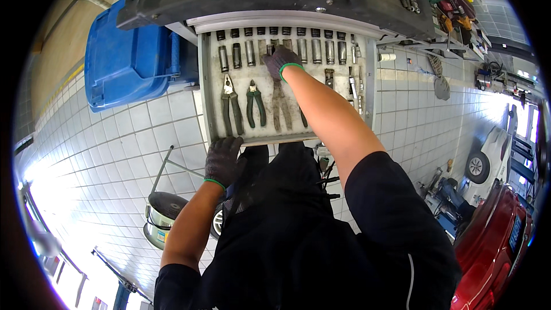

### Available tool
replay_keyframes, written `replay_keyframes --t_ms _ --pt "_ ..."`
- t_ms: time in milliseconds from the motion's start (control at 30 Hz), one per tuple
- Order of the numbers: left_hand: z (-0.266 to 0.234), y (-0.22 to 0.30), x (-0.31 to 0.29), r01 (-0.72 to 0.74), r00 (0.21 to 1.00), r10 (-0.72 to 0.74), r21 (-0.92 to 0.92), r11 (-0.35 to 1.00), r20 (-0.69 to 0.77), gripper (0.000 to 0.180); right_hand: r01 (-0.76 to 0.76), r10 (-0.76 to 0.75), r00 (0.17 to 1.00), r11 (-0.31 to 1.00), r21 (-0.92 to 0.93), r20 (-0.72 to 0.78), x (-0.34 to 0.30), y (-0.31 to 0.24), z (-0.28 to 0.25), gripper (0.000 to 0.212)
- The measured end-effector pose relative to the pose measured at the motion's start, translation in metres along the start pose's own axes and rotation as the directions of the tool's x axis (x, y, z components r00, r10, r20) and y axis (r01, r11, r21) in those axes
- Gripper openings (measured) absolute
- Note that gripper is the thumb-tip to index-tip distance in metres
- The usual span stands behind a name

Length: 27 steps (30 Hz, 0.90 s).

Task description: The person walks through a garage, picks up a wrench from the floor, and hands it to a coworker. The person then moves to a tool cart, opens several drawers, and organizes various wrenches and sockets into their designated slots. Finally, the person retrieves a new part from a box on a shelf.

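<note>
One open tool drawer (pixel 370 89) extends before you. Your left hand (pixel 224 161), gloved, lies at its front edge, fingers loosely spread. Your right hand (pixel 281 62), also gloved, reaches inside, fingers bunched; its grip cannot be confirmed. Dark-handled pliers (pixel 229 88) lie nearer you, leftward. Long metal sockets (pixel 316 51) lie in a row either side of your right hand.

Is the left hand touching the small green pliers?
Apart: the head view shows pale drawer floor between the left hand and the small green pliers.
</note>
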<state>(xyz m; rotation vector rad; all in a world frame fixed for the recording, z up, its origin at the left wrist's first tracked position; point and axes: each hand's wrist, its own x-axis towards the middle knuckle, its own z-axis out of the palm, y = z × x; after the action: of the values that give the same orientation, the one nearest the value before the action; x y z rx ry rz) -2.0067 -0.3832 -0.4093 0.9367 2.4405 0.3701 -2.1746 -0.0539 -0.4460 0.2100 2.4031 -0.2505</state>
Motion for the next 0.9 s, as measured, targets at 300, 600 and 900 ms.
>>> replay_keyframes --t_ms 300,600,900 --pt "-0.007 0.001 0.001 0.006 0.999 -0.003 -0.044 0.999 0.050 0.068 -0.209 0.353 0.914 0.831 0.515 -0.198 0.023 -0.021 0.011 0.068" --pt "-0.018 0.004 -0.013 0.002 0.998 0.007 -0.144 0.990 0.065 0.037 -0.035 0.115 0.954 0.961 0.275 -0.278 -0.006 -0.017 0.022 0.059" --pt "0.030 -0.033 0.004 0.053 0.988 -0.034 -0.123 0.991 0.150 0.031 0.197 -0.032 0.936 0.873 0.446 -0.351 -0.079 0.032 0.039 0.054"
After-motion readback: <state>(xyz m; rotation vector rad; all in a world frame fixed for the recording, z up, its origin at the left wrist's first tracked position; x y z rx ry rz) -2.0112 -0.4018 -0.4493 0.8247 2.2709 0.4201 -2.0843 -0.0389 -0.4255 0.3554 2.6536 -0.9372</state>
